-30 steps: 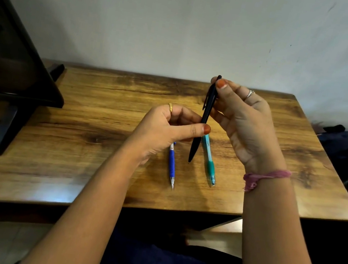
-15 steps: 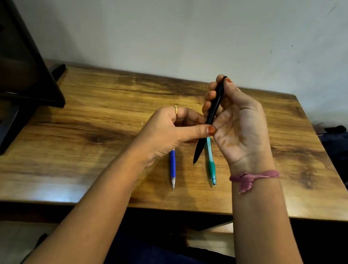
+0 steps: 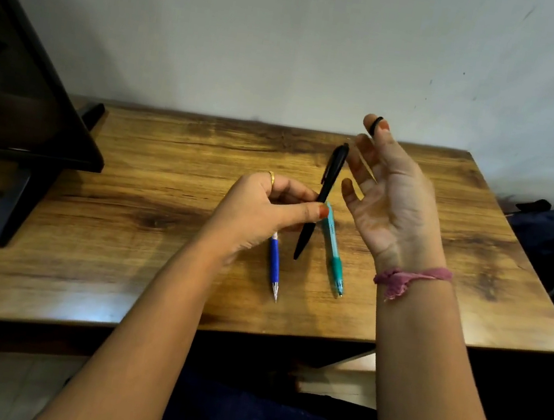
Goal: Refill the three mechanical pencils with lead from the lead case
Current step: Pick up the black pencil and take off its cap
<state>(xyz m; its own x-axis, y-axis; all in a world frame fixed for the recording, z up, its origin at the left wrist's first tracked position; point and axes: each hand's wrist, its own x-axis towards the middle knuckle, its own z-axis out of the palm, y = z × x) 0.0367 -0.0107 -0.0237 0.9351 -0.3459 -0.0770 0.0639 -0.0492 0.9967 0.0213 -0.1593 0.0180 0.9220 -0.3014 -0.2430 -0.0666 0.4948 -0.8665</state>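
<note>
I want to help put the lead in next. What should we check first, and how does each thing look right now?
1. Black pencil held steady: ok, left hand pinches its middle, tip pointing down.
2. Cap off: ok, right hand pinches a small black cap at its fingertips, clear of the pencil.
3. Lead case ready: cannot tell, none in view.
4. Blue pencil waiting: ok, lying on the wooden table.
5. Teal pencil waiting: ok, lying beside it.
</note>
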